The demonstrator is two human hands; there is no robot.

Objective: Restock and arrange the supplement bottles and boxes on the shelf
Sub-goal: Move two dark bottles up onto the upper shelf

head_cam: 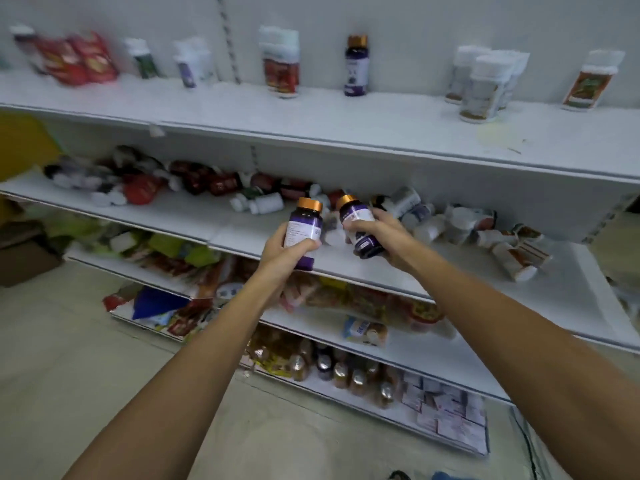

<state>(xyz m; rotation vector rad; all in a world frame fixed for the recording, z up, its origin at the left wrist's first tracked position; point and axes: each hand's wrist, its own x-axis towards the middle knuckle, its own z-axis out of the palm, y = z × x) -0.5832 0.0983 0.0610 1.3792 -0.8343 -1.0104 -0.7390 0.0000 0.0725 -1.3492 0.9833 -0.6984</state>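
My left hand (pixel 284 252) grips a purple bottle with a gold cap (pixel 304 230), held upright in front of the middle shelf (pixel 194 216). My right hand (pixel 379 233) grips a second purple bottle (pixel 356 225) of the same kind, tilted left. Both bottles hang just above the shelf's front edge. Behind them lies a jumbled heap of supplement bottles (pixel 460 226) on their sides. On the top shelf (pixel 311 116) a matching purple bottle (pixel 356 65) stands upright among white bottles (pixel 481 86) and a red-labelled one (pixel 280 69).
Red packets (pixel 78 60) sit at the top shelf's far left. More toppled bottles (pixel 145 181) crowd the middle shelf's left part. Lower shelves hold snack bags (pixel 363 306), small bottles (pixel 332 368) and flat boxes (pixel 446 410). A cardboard box (pixel 20 261) rests on the floor at left.
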